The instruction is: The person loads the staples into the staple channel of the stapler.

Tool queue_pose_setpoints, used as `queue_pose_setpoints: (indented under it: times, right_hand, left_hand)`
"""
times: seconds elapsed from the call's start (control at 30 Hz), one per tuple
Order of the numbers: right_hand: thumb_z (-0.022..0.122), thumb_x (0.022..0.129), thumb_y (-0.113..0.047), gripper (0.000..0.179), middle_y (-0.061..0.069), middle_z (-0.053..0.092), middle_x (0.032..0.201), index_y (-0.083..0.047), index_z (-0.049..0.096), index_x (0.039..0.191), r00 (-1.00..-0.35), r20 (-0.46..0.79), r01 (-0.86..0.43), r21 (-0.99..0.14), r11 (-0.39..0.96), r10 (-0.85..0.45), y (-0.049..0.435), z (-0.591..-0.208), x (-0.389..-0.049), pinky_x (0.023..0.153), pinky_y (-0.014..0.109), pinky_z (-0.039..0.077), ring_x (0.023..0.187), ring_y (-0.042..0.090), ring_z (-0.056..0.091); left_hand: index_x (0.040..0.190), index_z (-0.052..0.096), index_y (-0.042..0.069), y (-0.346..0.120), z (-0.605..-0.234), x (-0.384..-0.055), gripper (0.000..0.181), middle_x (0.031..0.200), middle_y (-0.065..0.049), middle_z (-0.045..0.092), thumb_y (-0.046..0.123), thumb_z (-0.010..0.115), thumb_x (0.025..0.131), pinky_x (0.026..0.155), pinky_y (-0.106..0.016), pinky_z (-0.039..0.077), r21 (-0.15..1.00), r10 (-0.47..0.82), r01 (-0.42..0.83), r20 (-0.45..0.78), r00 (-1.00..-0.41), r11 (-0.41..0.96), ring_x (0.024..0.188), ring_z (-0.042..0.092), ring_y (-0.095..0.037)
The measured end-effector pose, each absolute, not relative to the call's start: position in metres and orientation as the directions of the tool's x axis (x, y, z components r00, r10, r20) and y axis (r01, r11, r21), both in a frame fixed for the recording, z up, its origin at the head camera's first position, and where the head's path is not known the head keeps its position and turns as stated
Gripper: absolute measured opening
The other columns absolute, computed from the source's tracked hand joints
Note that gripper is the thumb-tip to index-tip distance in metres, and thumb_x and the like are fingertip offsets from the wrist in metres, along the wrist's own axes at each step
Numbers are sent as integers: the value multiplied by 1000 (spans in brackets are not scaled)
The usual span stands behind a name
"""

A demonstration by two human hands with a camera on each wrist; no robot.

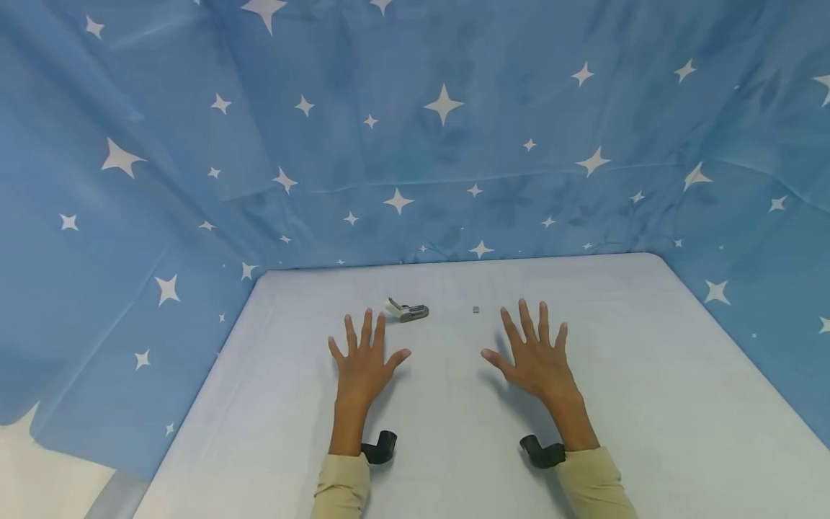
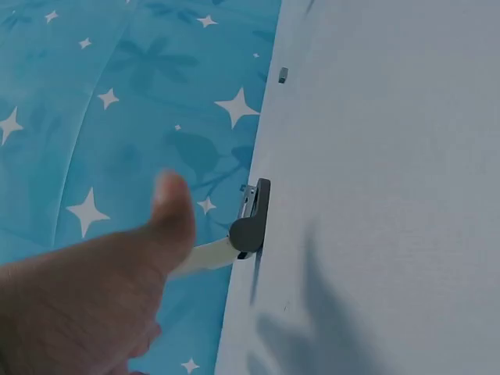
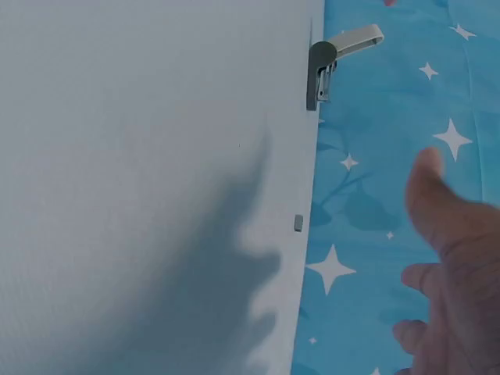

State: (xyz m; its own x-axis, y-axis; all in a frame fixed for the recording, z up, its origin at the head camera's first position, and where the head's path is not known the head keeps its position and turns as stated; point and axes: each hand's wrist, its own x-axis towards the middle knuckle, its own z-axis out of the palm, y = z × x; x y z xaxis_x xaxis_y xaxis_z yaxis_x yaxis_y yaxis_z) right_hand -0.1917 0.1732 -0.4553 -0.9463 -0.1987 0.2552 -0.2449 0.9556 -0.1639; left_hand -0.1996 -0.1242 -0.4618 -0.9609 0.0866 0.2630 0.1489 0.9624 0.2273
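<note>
A small stapler lies on the table with its cream top arm swung up from the grey base; both wrist views show it too, the left one from the side. To its right sits a tiny grey block, which looks like a short stick of staples. My left hand hovers palm down just nearer to me than the stapler, fingers spread and holding nothing. The right hand, also spread and without anything in it, is nearer to me and right of the grey block. Shadows of both hands fall on the tabletop.
A white table spreads under both hands. Blue cloth with white stars hangs behind its far edge and along the sides. Each wrist wears a black camera mount, one on the left and one on the right.
</note>
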Motion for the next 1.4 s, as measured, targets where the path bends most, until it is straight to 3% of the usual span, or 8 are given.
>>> queue_pose_setpoints:
  times: [0.13,0.27,0.37,0.43,0.57,0.77,1.1,1.4]
  right_hand:
    - [49,83,-58,74,18,19,147,-13,33,140,-940,286,-259,-234,937,-188,171,-456,-195,96,64,15,133,44,8]
    - [56,86,-43,53,18,52,124,-8,51,126,-953,290,-217,-433,875,-93,167,-455,-198,84,53,41,116,37,46]
    - [57,88,-35,40,13,65,96,-5,58,115,-979,200,-152,-640,753,-27,164,-456,-201,66,39,49,84,25,64]
    - [55,89,-33,36,12,67,83,-4,59,109,-994,111,-95,-752,652,-18,162,-460,-204,58,32,49,69,21,65]
    - [54,90,-31,36,11,65,75,1,58,106,-996,-82,57,-887,458,-34,158,-475,-208,54,29,50,59,20,65]
    - [53,91,-29,33,12,65,81,1,57,105,-984,-173,150,-929,338,-38,156,-484,-209,55,30,51,64,20,65]
    - [49,93,-20,27,12,65,84,-1,57,109,-980,-196,177,-940,292,-36,155,-485,-212,55,26,50,70,19,66]
    - [49,93,-20,28,12,64,84,1,56,111,-976,-218,204,-939,278,-20,159,-491,-212,54,26,49,71,18,66]
  left_hand:
    - [141,30,15,-127,-466,-207,72,139,-14,37,53,53,84,91,-66,21,326,-25,69,275,-961,943,126,33,-38]
    - [131,44,9,-129,-471,-220,57,114,-15,60,40,59,85,76,-54,43,500,-147,35,319,-936,865,97,60,-31]
    - [126,48,7,-128,-477,-232,49,106,-13,63,34,59,86,68,-44,49,666,-200,45,286,-937,745,89,63,-26]
    - [128,45,6,-126,-483,-241,49,111,-14,61,31,58,88,74,-42,48,748,-199,69,262,-944,660,94,62,-26]
    - [132,37,2,-122,-496,-258,54,116,-16,58,27,57,89,84,-43,43,812,-158,132,265,-951,568,98,60,-27]
    - [131,40,10,-116,-504,-279,51,110,-8,63,31,57,88,75,-38,44,847,-155,146,258,-954,510,86,61,-18]
    - [94,60,11,-108,-505,-293,27,87,-3,66,36,63,83,73,-37,44,788,-220,136,326,-919,601,77,61,-18]
    - [90,62,23,-96,-512,-275,24,72,11,61,44,63,80,80,-39,32,764,83,292,301,-950,576,68,52,-7]
